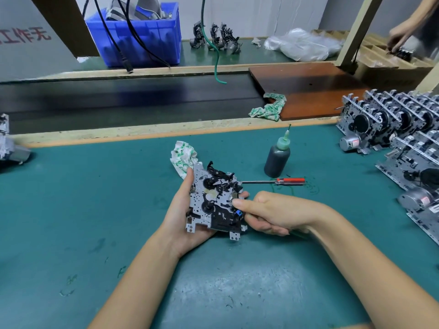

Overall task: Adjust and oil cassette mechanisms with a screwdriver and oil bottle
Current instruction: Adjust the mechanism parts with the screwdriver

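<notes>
Head view: both hands meet over the desk (95, 198). Left hand (183, 210) grips one cassette mechanism (215, 200); right hand (268, 213) pinches its right edge. One screwdriver (273, 181) and one oil bottle (276, 157) lie untouched just beyond. Two rags visible. Risk: upright bottle tips if knocked when reaching.

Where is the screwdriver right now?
In the head view, the screwdriver lies on the green mat right of the held mechanism, just in front of the oil bottle; neither hand holds it.
</notes>
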